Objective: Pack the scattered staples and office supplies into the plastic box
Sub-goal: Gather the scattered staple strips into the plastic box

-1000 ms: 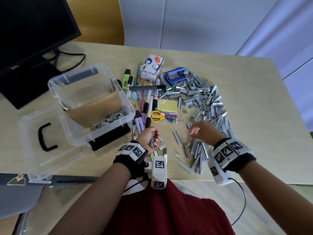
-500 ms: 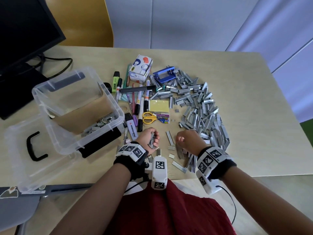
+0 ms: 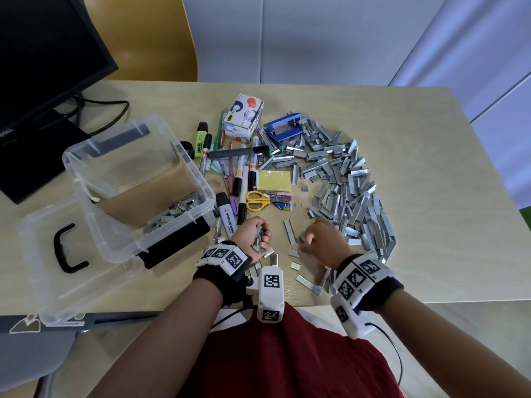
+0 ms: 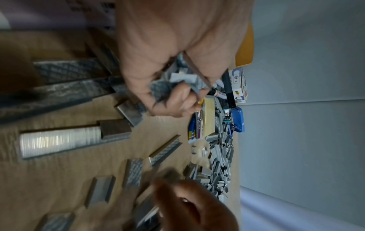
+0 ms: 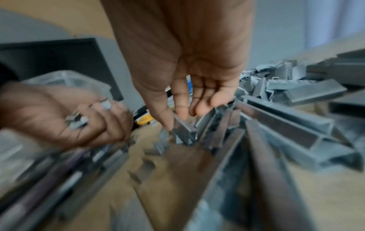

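Observation:
The clear plastic box (image 3: pixel 198 179) stands open at the left, with a few grey staple strips (image 3: pixel 175 211) in its near corner. My left hand (image 3: pixel 255 237) (image 4: pixel 173 87) sits just right of the box and grips a bundle of staple strips (image 4: pixel 164 87). My right hand (image 3: pixel 311 239) (image 5: pixel 175 120) is low over the loose strips near the table's front edge. Its thumb and forefinger pinch one staple strip (image 5: pixel 183 131). A big pile of staples (image 3: pixel 344 191) curves along the right. The right wrist view is blurred.
The box's lid (image 3: pixel 31 282) with a black handle (image 3: pixel 66 248) lies at the front left. Markers (image 3: pixel 240 176), yellow scissors (image 3: pixel 255 200), sticky notes (image 3: pixel 274 179), a blue punch (image 3: pixel 283 127) and a small carton (image 3: pixel 244 117) lie mid-table. A monitor (image 3: pixel 43 67) stands at the back left.
My right hand has moved left from the pile's edge to the loose strips in front, and its fist has loosened into a pinch. My left hand still holds its bundle.

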